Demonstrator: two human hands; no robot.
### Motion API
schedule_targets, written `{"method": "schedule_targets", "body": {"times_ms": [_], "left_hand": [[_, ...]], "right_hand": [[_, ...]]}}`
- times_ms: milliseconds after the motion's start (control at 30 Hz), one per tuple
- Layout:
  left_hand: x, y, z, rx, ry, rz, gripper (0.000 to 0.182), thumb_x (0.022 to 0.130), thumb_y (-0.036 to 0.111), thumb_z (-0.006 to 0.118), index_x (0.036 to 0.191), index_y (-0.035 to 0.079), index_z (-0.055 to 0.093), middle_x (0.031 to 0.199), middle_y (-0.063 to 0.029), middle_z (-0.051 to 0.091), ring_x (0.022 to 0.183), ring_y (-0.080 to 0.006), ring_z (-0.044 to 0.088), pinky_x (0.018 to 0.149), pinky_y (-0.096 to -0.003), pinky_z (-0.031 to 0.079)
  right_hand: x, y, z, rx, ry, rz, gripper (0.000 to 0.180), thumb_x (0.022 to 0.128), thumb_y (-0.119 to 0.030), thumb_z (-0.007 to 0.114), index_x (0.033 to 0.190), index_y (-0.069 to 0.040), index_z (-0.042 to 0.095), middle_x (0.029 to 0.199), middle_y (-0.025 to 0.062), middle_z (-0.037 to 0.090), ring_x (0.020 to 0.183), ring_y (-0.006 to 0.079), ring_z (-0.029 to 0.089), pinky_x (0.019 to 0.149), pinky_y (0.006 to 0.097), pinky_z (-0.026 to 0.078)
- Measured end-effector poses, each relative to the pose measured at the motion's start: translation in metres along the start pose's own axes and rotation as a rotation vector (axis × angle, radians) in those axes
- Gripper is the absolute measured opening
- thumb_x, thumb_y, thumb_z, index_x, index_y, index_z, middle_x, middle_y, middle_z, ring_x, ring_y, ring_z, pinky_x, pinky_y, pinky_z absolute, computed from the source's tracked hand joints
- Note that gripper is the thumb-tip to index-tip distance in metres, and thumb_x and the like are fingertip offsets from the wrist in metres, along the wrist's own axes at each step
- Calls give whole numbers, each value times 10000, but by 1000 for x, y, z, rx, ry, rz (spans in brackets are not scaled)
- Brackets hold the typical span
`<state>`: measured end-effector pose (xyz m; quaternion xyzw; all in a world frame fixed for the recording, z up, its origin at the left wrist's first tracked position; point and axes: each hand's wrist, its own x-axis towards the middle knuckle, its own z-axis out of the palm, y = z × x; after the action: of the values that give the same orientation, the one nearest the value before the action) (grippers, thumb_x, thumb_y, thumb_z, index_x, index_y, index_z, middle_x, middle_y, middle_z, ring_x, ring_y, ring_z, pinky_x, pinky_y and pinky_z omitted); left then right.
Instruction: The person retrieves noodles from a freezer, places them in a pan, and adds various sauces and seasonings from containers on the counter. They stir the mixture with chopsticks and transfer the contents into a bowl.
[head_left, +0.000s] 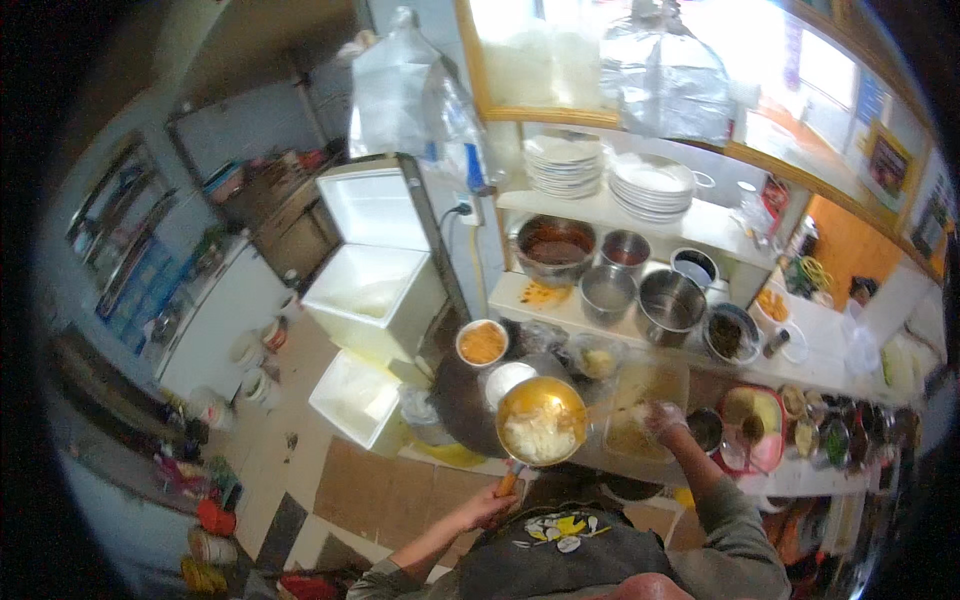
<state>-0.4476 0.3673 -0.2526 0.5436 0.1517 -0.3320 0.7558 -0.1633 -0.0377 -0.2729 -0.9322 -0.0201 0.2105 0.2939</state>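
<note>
My left hand (487, 506) is closed round the orange handle of a golden pan (553, 397), tilted over the counter's near edge, with pale food (541, 436) in it. My right hand (664, 420), in what looks like a clear plastic glove, reaches into a rectangular tray (626, 441) of light-coloured food; its fingers are blurred, and whether they grip any food cannot be told. Behind the pan lies a round white bowl or lid (510, 382), partly covered by it. A white tub of orange shreds (482, 343) stands just beyond, and a clear bag or bowl (598, 356) holds yellowish food.
Several steel pots (671, 304) line the shelf at the back, below stacked white plates (651, 184). A red-rimmed basin (752, 431) and several small condiment containers (836, 442) stand at the right. White foam boxes (367, 296) stand at the left, near floor buckets (260, 386).
</note>
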Motion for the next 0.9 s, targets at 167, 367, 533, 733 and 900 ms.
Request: {"method": "schedule_targets", "body": {"times_ms": [167,367,533,733,900], "left_hand": [[12,16,-30,199,-57,28,217,920,234,588,1067,117,480,695,32,459,533,-80,433,453,-249,358],[7,41,-40,339,-28,48,320,905,205,563,1190,89,478,810,-1,506,706,-102,482,618,-277,437],[5,48,-42,391,-23,-15,179,920,255,583,947,106,488,702,5,494,543,-98,456,467,-271,392],[2,53,-32,305,-27,77,180,919,251,587,944,115,472,666,12,459,484,-98,429,392,-260,343],[4,54,-23,284,47,-31,192,912,247,591,976,112,471,653,7,462,445,-108,418,373,-271,334]], "right_hand": [[21,33,29,-994,247,-293,345,825,-266,599,1109,-73,627,1023,172,638,951,351,611,812,451,490],[5,24,36,489,475,-247,397,853,-322,596,1174,-87,588,1109,187,608,1037,357,565,911,445,443],[-8,-2,26,-309,222,268,385,900,-277,559,1269,-172,537,1287,78,537,1120,287,539,917,395,446],[23,30,27,-1052,608,-429,370,933,-382,494,1020,-46,621,965,202,653,929,352,624,774,451,495],[47,53,34,-688,552,-261,318,942,-324,461,1070,-91,635,991,173,665,917,341,634,780,438,496]]}}
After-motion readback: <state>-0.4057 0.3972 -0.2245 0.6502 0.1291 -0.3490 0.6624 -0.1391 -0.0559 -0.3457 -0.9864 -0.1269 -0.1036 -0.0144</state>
